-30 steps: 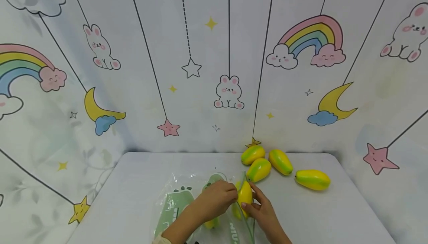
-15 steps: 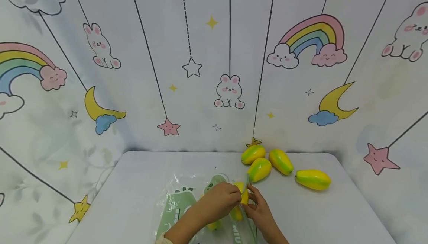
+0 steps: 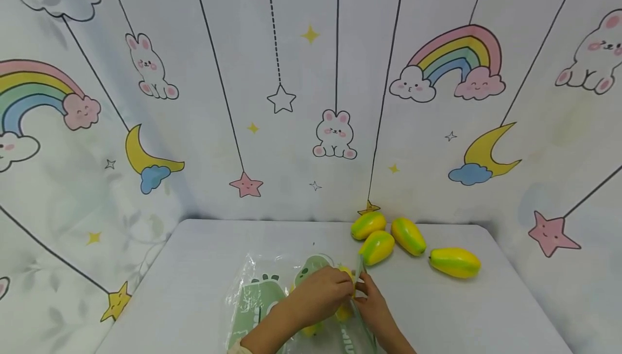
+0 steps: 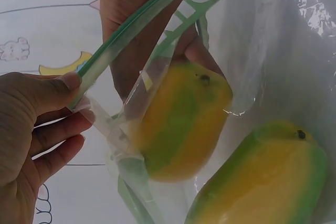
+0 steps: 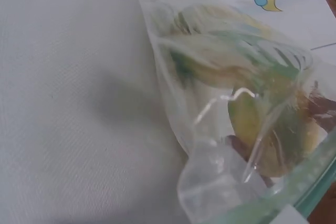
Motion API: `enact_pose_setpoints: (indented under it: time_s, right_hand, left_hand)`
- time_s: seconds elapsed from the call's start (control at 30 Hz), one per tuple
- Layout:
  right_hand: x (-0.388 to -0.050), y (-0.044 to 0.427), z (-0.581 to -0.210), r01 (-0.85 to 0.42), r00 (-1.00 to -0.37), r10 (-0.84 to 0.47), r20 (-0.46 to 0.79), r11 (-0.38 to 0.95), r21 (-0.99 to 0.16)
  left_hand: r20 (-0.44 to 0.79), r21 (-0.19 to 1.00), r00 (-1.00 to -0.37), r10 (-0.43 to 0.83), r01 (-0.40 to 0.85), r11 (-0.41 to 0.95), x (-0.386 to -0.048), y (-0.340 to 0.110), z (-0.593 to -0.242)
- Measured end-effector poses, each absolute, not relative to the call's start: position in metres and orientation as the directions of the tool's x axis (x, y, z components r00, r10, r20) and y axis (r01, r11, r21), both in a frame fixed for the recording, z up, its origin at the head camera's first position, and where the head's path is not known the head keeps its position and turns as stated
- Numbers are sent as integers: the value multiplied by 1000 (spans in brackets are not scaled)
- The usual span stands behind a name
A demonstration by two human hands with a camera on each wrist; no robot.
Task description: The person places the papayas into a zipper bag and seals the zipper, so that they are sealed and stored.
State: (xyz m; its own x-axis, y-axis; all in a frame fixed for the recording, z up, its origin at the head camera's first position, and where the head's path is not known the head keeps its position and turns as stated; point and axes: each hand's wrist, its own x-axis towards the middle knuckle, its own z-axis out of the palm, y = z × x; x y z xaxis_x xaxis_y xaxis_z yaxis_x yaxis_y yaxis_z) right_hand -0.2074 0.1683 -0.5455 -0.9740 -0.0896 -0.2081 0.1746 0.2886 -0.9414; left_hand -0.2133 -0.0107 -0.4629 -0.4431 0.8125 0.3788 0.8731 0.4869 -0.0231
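Note:
A clear zip bag (image 3: 257, 311) with green cartoon print lies on the table. My left hand (image 3: 320, 294) pinches the green zip edge (image 4: 113, 45) of its mouth between thumb and fingers. At the mouth, my right hand (image 3: 379, 308) holds a yellow-green papaya (image 4: 181, 124), its fingers around the fruit and partly seen through the film in the right wrist view. Another papaya (image 4: 262, 182) lies deeper in the bag, beside the held one. In the head view, my left hand and forearm hide part of the bag.
Several loose papayas stand at the back right of the white table (image 3: 194, 267): one near the wall (image 3: 368, 225), one in front of it (image 3: 377, 247), another papaya (image 3: 408, 236) beside them, and a papaya (image 3: 454, 263) farther right. A printed curtain (image 3: 291, 154) rises behind.
My right hand has brought the papaya down and left into the bag's mouth. The left hand has shifted slightly right with the zip edge. The loose papayas stay put.

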Motion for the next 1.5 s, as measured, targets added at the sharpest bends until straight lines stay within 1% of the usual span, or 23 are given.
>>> enact_pose_setpoints:
  time_s: [0.17,0.33,0.43,0.5,0.6,0.67,0.77,0.87,0.93,0.97,1.03,1.1,1.13,1.2,1.23,1.37,1.43,1.5]
  right_hand:
    - [-205,163,-550,72,-990,-92,-104,299,-952]
    - [-203,164,-549,45,-988,-133,-80,249,-968]
    - [-202,167,-550,66,-975,-200,-98,159,-985]
    - [-203,169,-552,85,-964,-241,-113,125,-989]
    - [-205,173,-553,135,-948,-276,-159,103,-985]
    - [-206,176,-553,163,-944,-273,-182,92,-982]
    - [-205,179,-550,191,-958,-205,-201,71,-979]
    - [-205,181,-546,180,-983,-24,-182,47,-982]
    - [-208,184,-544,139,-984,122,-131,60,-988]
    - [-210,187,-544,106,-977,193,-88,86,-991]
    - [-217,192,-544,37,-949,312,35,220,-975]
    - [-226,197,-544,-20,-917,361,168,380,-925]
    - [-231,199,-545,-47,-903,360,234,458,-887]
    - [-241,203,-545,-81,-896,313,314,582,-809]
    - [-245,204,-545,-116,-897,270,350,621,-775]
    - [-261,206,-544,-169,-932,107,346,715,-678]
    - [-267,206,-544,-191,-933,69,352,736,-650]
    - [-272,206,-547,-179,-939,60,340,755,-630]
  left_hand:
    - [398,-52,-423,814,876,480,-213,-10,-465]
    - [399,-62,-421,815,874,482,-213,-11,-466]
    - [388,-46,-433,814,873,486,-212,-12,-467]
    - [379,-27,-442,813,873,487,-212,-13,-467]
    - [378,1,-452,808,873,488,-212,-14,-468]
    - [382,15,-456,804,873,488,-212,-14,-469]
    - [392,34,-459,797,873,486,-213,-15,-470]
    - [394,36,-460,796,873,486,-213,-15,-472]
    - [396,33,-457,797,874,485,-212,-15,-473]
    - [398,31,-454,797,875,483,-212,-16,-473]
    - [405,33,-450,796,877,479,-212,-16,-474]
    - [416,37,-445,793,880,474,-211,-17,-475]
    - [421,41,-443,792,881,471,-211,-17,-476]
    - [427,51,-441,790,884,466,-210,-18,-477]
    - [429,53,-441,789,884,465,-210,-18,-478]
    - [440,54,-438,784,884,463,-209,-19,-479]
    - [447,47,-436,781,884,466,-209,-19,-479]
    - [451,48,-435,779,884,465,-209,-19,-478]
